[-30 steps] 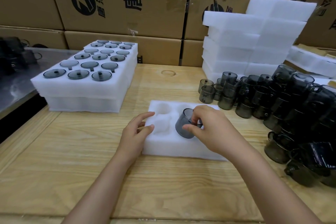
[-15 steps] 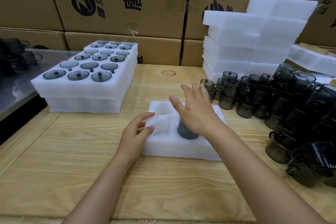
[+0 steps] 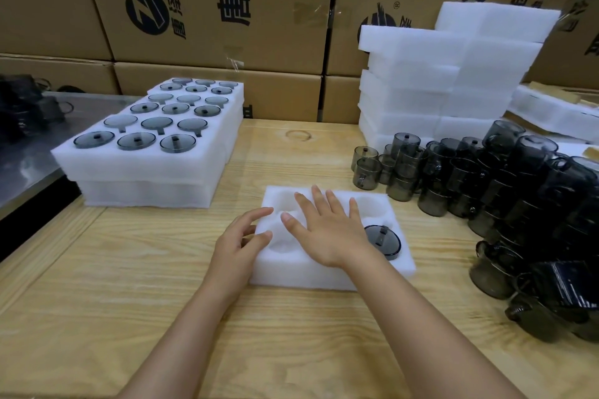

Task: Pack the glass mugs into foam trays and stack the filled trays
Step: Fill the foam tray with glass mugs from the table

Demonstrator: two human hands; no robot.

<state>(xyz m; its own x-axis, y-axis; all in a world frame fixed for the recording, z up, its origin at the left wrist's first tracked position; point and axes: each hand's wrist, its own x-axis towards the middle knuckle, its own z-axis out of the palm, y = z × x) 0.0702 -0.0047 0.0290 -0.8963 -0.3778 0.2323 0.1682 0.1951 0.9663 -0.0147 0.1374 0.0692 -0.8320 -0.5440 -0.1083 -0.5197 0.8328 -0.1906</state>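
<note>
A white foam tray (image 3: 324,272) lies on the wooden table (image 3: 146,295) right in front of the person; it has several round pockets, and some of them are hidden under the hands. One dark glass mug (image 3: 385,241) sits sunk in the pocket at the tray's near right corner; the pockets that can be seen at the far left, the far right and the middle left hold nothing.

The right hand (image 3: 327,230) is spread flat over the middle of the tray, fingers straight and apart, gripping nothing; the mug is just beside its wrist. The left hand (image 3: 240,246) rests at the tray's left edge, fingers loosely bent, thumb and forefinger touching the foam; it has nothing in its grasp.

At the far left of the table stands a stack of filled trays (image 3: 139,172), two layers high; the top layer shows mugs in rows of three, with every pocket in view filled. At the far right is a tall pile of foam trays (image 3: 437,81); whether they hold anything cannot be seen. In front of it, loose mugs (image 3: 518,191) are heaped together, some stacked, some on their sides. Printed cardboard boxes (image 3: 210,10) form a wall behind the table.
</note>
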